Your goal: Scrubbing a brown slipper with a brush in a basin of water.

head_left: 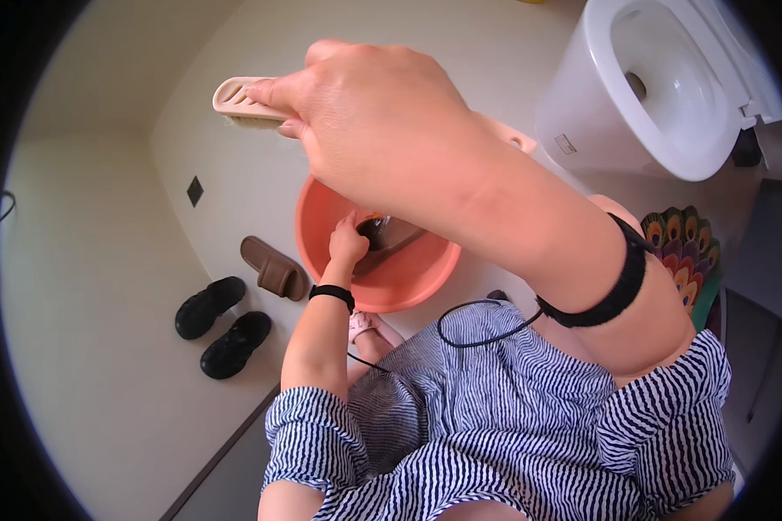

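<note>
Raised close before me, my right hand (pixel 365 113) is wrapped round a cream scrub brush (pixel 232 94). Pale bristles show under its slotted head, and a handle end with a hole appears beyond my forearm. Lower down, my left hand (pixel 349 241) reaches into an orange plastic basin (pixel 317 204). Its fingers are closed on the edge of a dark brown slipper (pixel 398 239), which lies in the basin partly hidden by my right arm. The brush is held apart from the slipper, above the basin.
A matching brown slipper (pixel 275 267) lies left of the basin, near a pair of black shoes (pixel 222 326). A white toilet (pixel 617 95) stands at the far right. Beside my right arm is a peacock-feather-patterned item (pixel 685 252). A black cable (pixel 487 346) loops over my lap.
</note>
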`<state>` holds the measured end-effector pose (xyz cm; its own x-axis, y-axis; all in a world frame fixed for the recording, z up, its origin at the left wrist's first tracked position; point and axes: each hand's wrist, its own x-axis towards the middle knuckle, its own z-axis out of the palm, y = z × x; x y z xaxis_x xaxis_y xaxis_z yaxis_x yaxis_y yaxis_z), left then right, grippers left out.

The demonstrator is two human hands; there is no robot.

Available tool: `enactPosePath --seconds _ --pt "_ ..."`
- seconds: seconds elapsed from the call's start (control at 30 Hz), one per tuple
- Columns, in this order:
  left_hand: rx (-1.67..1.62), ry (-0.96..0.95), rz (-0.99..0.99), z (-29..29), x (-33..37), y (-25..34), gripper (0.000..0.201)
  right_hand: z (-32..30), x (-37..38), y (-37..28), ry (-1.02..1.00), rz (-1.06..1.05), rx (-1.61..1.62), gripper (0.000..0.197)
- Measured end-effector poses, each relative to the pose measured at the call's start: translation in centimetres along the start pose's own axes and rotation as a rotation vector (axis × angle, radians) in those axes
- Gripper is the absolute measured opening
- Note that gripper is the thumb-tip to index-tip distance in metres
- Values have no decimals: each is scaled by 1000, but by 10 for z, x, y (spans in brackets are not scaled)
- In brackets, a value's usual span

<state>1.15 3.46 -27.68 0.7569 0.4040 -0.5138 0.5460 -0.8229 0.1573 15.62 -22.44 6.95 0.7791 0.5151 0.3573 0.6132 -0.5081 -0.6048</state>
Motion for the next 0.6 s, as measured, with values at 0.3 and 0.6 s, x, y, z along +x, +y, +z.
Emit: enactPosePath --seconds 0.3,0.6 --pt "-10 109 262 -70 -9 18 54 -22 -11 -7 -24 10 85 31" --pt "-1175 -169 -107 -161 -69 36 64 -24 -16 -6 1 22 127 31"
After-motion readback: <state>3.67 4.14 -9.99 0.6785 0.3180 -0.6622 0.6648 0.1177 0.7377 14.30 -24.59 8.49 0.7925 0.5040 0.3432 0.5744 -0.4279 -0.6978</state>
